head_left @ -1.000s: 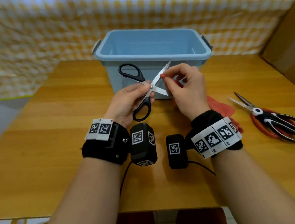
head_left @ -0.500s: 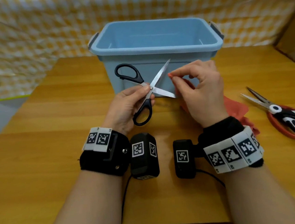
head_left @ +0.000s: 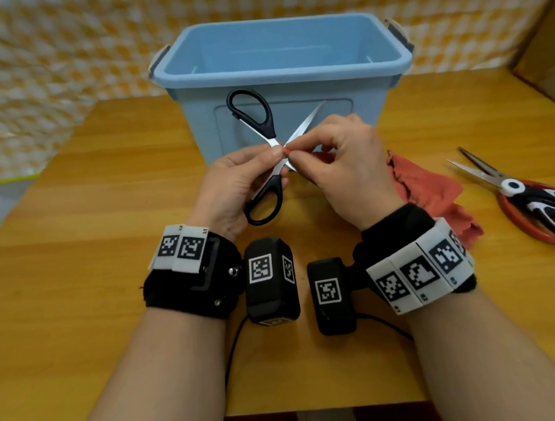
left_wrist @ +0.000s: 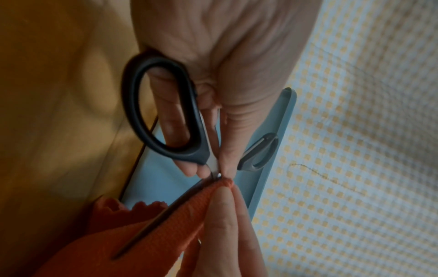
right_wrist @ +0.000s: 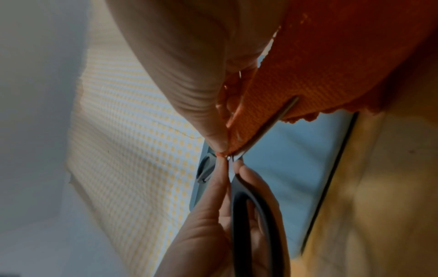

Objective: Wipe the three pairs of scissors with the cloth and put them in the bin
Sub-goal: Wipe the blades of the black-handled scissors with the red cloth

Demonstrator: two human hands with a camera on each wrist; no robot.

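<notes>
My left hand [head_left: 249, 172] grips black-handled scissors [head_left: 263, 124] at the pivot, blades spread wide, held in front of the blue bin [head_left: 277, 72]. My right hand [head_left: 329, 162] pinches the orange cloth [head_left: 435, 193] round one blade right at the pivot. In the left wrist view the cloth [left_wrist: 151, 230] wraps that blade and the lower handle loop of the scissors [left_wrist: 163, 114] lies against my fingers. The right wrist view shows the cloth [right_wrist: 320, 61], the scissors [right_wrist: 258, 221] and the thumb tip beside the pivot. The bin's inside looks bare.
Two more pairs of scissors lie together at the right of the wooden table [head_left: 72, 261]: one black and white [head_left: 516, 189], one with red loops [head_left: 533, 231] under it. A brown cardboard box [head_left: 551, 52] stands at the far right. A checked curtain hangs behind.
My right hand has slid the cloth down the blade from near its tip to the pivot, meeting my left thumb. The left hand kept its grip.
</notes>
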